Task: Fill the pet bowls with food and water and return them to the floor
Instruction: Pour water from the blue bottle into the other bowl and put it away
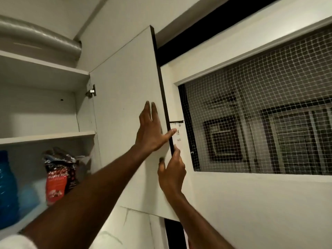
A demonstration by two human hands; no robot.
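A white cabinet door (125, 105) with a dark edge stands swung open on a wall cupboard. My left hand (151, 130) lies flat on the door's inner face, fingers spread, thumb over the dark edge. My right hand (171, 174) pinches the same edge lower down, thumb on the inner face and fingers behind it. On the lower shelf stands a red and black pet food bag (58, 175), its top crumpled. No pet bowls are in view.
A blue ribbed plastic container (7, 189) sits at the shelf's left end, a pale blue item (27, 196) beside it. A silver duct (36, 38) runs above the cupboard. A netted window (260, 114) fills the wall to the right.
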